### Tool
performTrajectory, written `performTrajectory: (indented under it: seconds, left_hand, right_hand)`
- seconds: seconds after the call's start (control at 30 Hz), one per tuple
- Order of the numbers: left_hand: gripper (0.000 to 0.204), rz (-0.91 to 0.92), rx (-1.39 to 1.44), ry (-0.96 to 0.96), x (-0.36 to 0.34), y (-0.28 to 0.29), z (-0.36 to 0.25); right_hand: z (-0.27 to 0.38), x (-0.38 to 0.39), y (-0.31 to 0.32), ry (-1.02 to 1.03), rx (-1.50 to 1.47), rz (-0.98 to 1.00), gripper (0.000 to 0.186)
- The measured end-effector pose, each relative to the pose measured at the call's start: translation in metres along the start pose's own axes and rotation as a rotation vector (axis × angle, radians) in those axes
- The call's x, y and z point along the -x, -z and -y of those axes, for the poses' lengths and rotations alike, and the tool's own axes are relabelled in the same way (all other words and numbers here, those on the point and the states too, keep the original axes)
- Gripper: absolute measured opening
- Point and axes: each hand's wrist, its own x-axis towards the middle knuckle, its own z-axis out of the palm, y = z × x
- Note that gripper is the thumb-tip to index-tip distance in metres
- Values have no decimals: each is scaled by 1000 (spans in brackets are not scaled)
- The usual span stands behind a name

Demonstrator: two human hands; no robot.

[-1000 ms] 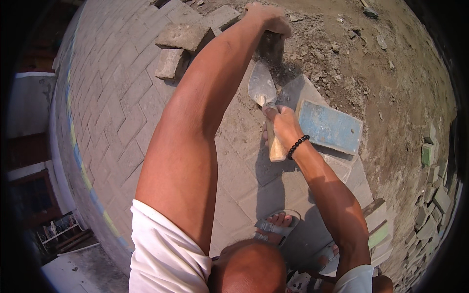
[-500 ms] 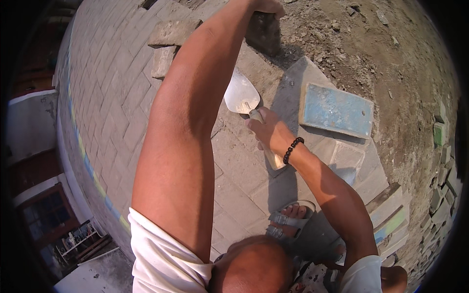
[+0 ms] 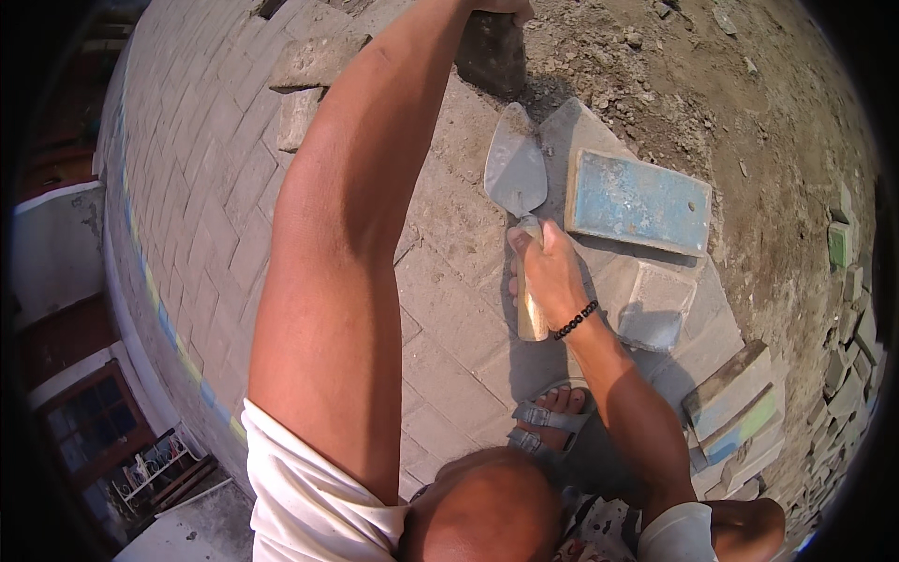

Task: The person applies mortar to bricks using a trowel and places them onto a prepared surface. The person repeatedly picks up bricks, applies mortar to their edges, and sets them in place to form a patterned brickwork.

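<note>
My right hand [image 3: 554, 279] is closed around the wooden handle of a trowel [image 3: 516, 166]. The pale metal blade points away from me, over the pavers. At the top edge of the view, my left hand [image 3: 507, 7] grips the upper end of a dark paving block [image 3: 493, 56], which stands on edge where the pavers meet the soil; part of that hand is cut off. To the right of the trowel lies a paving block with a worn blue face [image 3: 640, 204].
Two loose blocks [image 3: 316, 62] lie left of my forearm on the laid paving [image 3: 211, 178]. Bare, crumbly soil [image 3: 768, 150] runs along the right. More blocks [image 3: 735, 403] are stacked at lower right, near my sandalled foot [image 3: 552, 419]. A building with a window [image 3: 94, 412] stands far left.
The trowel has swung to the right, away from my left arm, and its blade now points straighter ahead. My left hand stays on the dark block.
</note>
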Motion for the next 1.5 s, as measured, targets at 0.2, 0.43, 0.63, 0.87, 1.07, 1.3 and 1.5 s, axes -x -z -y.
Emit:
performTrajectory:
  seconds: [0.2, 0.43, 0.63, 0.87, 1.07, 1.3, 1.5]
  left_hand:
    - [63, 5, 30, 14, 4, -1, 7]
    - [61, 1, 41, 21, -3, 1, 7]
    - [61, -8, 28, -3, 2, 1, 6]
    - [60, -1, 22, 16, 3, 3, 5]
    - [59, -17, -7, 5, 9, 2, 6]
    - [58, -32, -5, 16, 13, -1, 9]
    - [57, -48, 4, 10, 13, -2, 7]
  right_hand:
    - [-7, 32, -5, 70, 1, 174, 30]
    - [-51, 85, 3, -69, 66, 242, 45]
    - [-44, 83, 9, -28, 177, 238, 38]
    - [-36, 80, 6, -163, -127, 269, 27]
    - [-5, 61, 10, -189, -533, 205, 32]
    - [1, 41, 18, 98, -20, 137, 36]
    - [-80, 90, 36, 219, 682, 733, 47]
